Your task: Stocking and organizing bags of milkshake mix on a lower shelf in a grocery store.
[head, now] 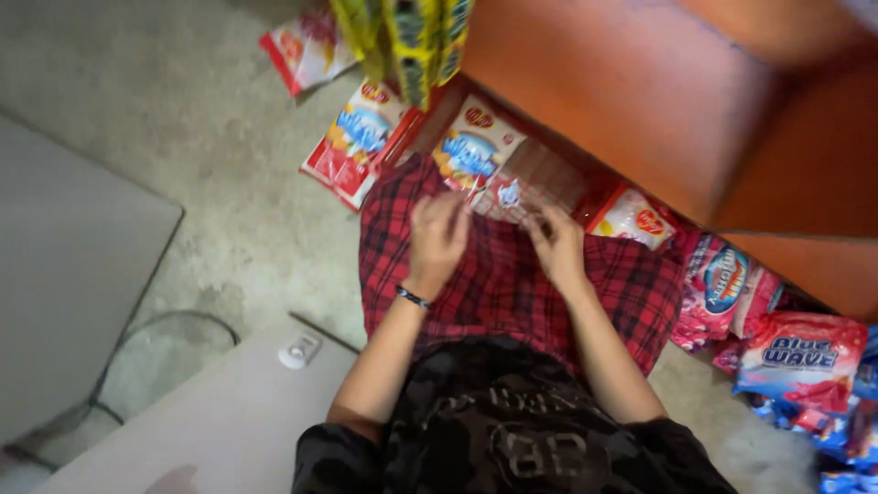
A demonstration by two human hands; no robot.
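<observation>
While hands (pixel 498 240) grip small packet (pixel 506 195), red-white packages (pixel 352 142) flank lap.

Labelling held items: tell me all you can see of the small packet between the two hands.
The small packet looks like thin, glossy plastic film, mostly clear or whitish with red markings and a small blue patch. It is blurred, so finer detail cannot be told. It lies over the red plaid cloth on the lap. The left hand and right hand meet it with their fingertips, one at each side.
</observation>
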